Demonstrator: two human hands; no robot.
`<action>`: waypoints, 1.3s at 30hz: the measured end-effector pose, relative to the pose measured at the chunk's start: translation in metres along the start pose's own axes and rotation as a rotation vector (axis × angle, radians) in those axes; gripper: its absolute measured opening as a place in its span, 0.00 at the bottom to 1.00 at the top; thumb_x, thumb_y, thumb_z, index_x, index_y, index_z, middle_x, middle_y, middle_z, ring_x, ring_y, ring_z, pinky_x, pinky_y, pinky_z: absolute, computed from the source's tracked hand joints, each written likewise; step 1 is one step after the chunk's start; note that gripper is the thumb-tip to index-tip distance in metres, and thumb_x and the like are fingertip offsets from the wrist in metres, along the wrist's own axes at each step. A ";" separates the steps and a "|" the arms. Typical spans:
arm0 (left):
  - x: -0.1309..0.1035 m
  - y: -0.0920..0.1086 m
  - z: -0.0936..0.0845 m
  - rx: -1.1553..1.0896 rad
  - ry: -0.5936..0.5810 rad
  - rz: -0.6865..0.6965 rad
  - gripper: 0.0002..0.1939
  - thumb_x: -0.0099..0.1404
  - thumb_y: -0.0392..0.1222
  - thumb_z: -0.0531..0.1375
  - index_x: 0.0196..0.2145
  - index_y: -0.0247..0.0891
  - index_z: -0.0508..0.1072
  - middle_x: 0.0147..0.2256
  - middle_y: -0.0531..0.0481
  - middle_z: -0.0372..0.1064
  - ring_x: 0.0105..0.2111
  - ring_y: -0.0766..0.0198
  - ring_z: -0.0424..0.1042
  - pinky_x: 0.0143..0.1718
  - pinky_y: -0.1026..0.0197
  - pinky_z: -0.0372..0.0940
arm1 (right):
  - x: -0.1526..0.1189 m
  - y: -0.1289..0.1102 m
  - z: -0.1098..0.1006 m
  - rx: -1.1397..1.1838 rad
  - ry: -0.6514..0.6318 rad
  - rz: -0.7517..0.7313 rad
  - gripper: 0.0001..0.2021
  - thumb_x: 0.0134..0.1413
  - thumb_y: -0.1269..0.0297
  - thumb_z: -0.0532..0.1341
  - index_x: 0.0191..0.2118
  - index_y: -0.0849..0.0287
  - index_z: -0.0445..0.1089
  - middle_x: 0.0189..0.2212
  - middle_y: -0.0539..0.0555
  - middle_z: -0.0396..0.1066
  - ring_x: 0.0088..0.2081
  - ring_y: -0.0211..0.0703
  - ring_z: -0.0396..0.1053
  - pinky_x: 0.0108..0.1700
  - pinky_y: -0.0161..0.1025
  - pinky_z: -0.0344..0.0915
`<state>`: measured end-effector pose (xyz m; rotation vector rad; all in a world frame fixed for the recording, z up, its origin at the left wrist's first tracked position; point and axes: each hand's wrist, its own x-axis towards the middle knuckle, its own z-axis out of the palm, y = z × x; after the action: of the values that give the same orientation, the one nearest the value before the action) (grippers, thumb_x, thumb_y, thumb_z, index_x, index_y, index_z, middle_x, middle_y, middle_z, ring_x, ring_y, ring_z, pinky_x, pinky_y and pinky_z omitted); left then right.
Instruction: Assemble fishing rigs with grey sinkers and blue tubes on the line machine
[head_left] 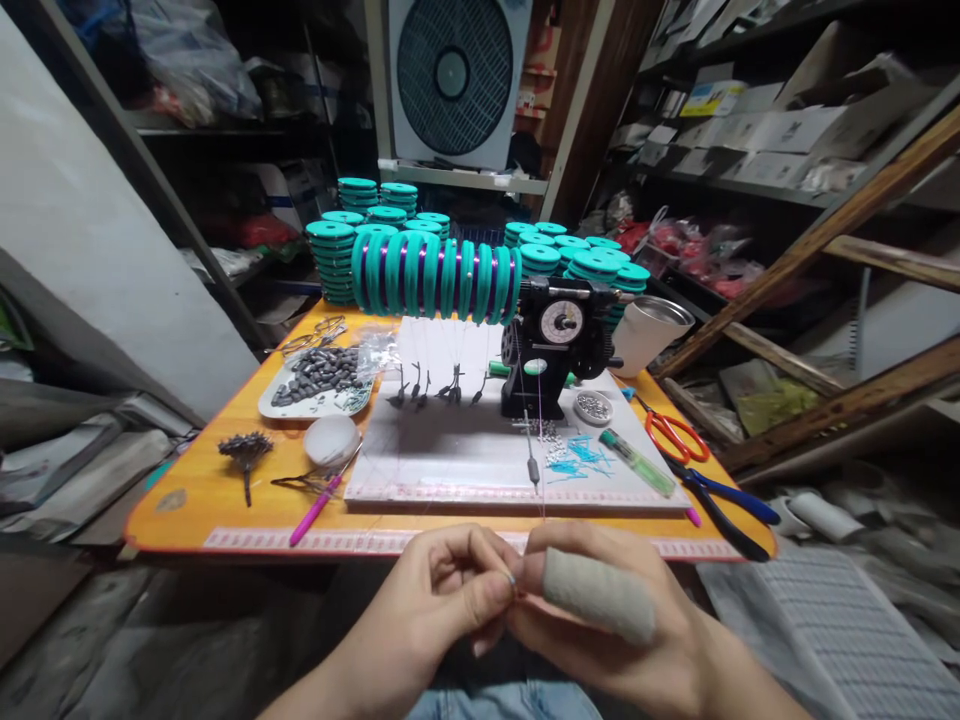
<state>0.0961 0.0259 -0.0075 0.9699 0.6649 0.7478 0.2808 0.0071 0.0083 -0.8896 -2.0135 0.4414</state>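
My left hand (442, 600) is closed, thumb and index finger pinched on a tiny thing at the fingertips, too small to name. My right hand (607, 610), with a grey sleeve (598, 592) round one finger, meets it there, its fingers closed too. A thin purple line (541, 440) runs down to the hands from the black winding machine (551, 335). Beside the line hangs a grey sinker (533, 468). Teal spools (435, 275) sit in a row on the machine's shaft. Several dark small pieces (454, 385) dangle on threads below them.
On the orange table (187, 490) lie a tray of grey weights (319, 380), a white round dish (331, 440), a pink-handled tool (315, 510), blue bits (577, 458), red scissors (679, 438) and pliers (720, 500). Behind stand stacked teal spools (330, 260) and a fan (451, 75).
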 end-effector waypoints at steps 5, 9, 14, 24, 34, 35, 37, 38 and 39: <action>-0.005 0.002 -0.006 1.038 0.161 0.797 0.11 0.64 0.22 0.58 0.34 0.37 0.73 0.34 0.47 0.71 0.34 0.63 0.74 0.36 0.65 0.69 | 0.006 0.003 0.001 0.078 0.116 0.025 0.08 0.67 0.70 0.60 0.37 0.57 0.75 0.34 0.52 0.71 0.30 0.36 0.74 0.29 0.28 0.72; -0.008 0.002 -0.009 1.400 -0.003 1.109 0.15 0.62 0.20 0.56 0.44 0.32 0.72 0.38 0.39 0.78 0.33 0.58 0.78 0.37 0.61 0.72 | 0.021 0.004 0.003 0.033 0.159 0.049 0.09 0.63 0.78 0.60 0.35 0.59 0.75 0.34 0.54 0.69 0.35 0.38 0.75 0.28 0.26 0.71; -0.008 0.007 -0.002 0.710 0.123 0.525 0.09 0.65 0.29 0.60 0.28 0.39 0.72 0.32 0.48 0.75 0.33 0.62 0.76 0.34 0.66 0.69 | 0.012 0.004 -0.001 0.006 0.118 -0.114 0.11 0.60 0.79 0.58 0.43 0.57 0.70 0.34 0.54 0.72 0.35 0.40 0.75 0.36 0.34 0.77; -0.004 0.003 0.002 0.125 0.026 0.055 0.19 0.63 0.52 0.67 0.24 0.37 0.69 0.30 0.52 0.64 0.23 0.70 0.61 0.23 0.67 0.57 | -0.003 -0.002 0.001 0.101 -0.024 0.076 0.02 0.61 0.68 0.63 0.39 0.55 0.69 0.25 0.47 0.72 0.22 0.37 0.71 0.22 0.32 0.72; -0.005 -0.005 -0.009 1.266 -0.032 1.016 0.14 0.64 0.22 0.55 0.41 0.36 0.72 0.36 0.41 0.79 0.33 0.58 0.78 0.35 0.61 0.71 | 0.018 0.005 0.004 -0.077 0.156 0.035 0.09 0.64 0.78 0.57 0.37 0.58 0.71 0.34 0.53 0.70 0.33 0.37 0.72 0.34 0.30 0.72; -0.005 -0.004 -0.007 1.138 0.003 0.914 0.12 0.64 0.23 0.56 0.37 0.37 0.72 0.35 0.42 0.78 0.34 0.58 0.78 0.36 0.62 0.71 | 0.016 0.004 0.003 -0.082 0.156 0.011 0.09 0.63 0.78 0.57 0.39 0.58 0.69 0.34 0.53 0.71 0.32 0.36 0.72 0.34 0.30 0.73; -0.007 0.000 -0.004 0.786 0.102 0.594 0.09 0.65 0.28 0.60 0.30 0.39 0.72 0.33 0.46 0.75 0.34 0.61 0.77 0.34 0.65 0.69 | 0.011 0.004 0.000 -0.066 0.107 -0.072 0.11 0.61 0.80 0.55 0.44 0.57 0.66 0.35 0.53 0.72 0.33 0.37 0.73 0.36 0.32 0.75; -0.008 0.001 -0.002 0.588 0.127 0.419 0.09 0.65 0.33 0.62 0.27 0.39 0.71 0.33 0.48 0.74 0.31 0.63 0.74 0.31 0.66 0.68 | 0.009 0.003 -0.001 -0.056 0.063 -0.116 0.12 0.60 0.79 0.55 0.44 0.56 0.66 0.35 0.52 0.73 0.33 0.37 0.74 0.37 0.32 0.75; -0.008 0.001 0.000 0.397 0.131 0.265 0.12 0.65 0.39 0.65 0.25 0.38 0.70 0.32 0.49 0.72 0.27 0.67 0.70 0.27 0.67 0.64 | 0.007 0.002 -0.002 -0.050 0.013 -0.151 0.12 0.60 0.78 0.55 0.43 0.54 0.66 0.33 0.50 0.74 0.32 0.37 0.74 0.36 0.32 0.76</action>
<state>0.0910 0.0202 -0.0053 1.3998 0.8272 0.9383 0.2811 0.0135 0.0118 -0.7616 -2.0701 0.3010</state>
